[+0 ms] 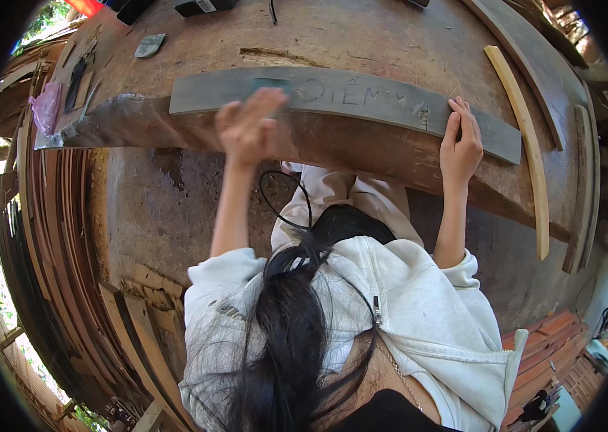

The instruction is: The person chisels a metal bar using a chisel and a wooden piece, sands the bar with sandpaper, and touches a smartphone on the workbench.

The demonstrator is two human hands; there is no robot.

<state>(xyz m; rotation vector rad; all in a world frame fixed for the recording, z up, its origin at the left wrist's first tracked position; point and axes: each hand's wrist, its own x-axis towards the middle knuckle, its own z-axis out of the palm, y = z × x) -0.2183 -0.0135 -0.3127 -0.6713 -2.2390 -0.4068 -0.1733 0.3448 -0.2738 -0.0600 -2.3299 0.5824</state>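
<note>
A long grey wooden board point(358, 100) lies along the near edge of the workbench, with handwritten letters and marks on its face. My left hand point(247, 127) is over the left part of the board, blurred by motion. Beneath its fingers shows a green piece, apparently sandpaper point(271, 83), mostly hidden by the hand. Towards the board's right end, my right hand point(463, 143) grips the board, fingers together on its top face and thumb beside them.
The worn wooden workbench point(379, 43) has a gouge behind the board. A folded grey-green piece point(150, 46) and a pink plastic bag point(45, 108) lie left. A pale wooden strip point(525, 140) crosses the bench's right side. Stacked planks point(61, 259) stand at left.
</note>
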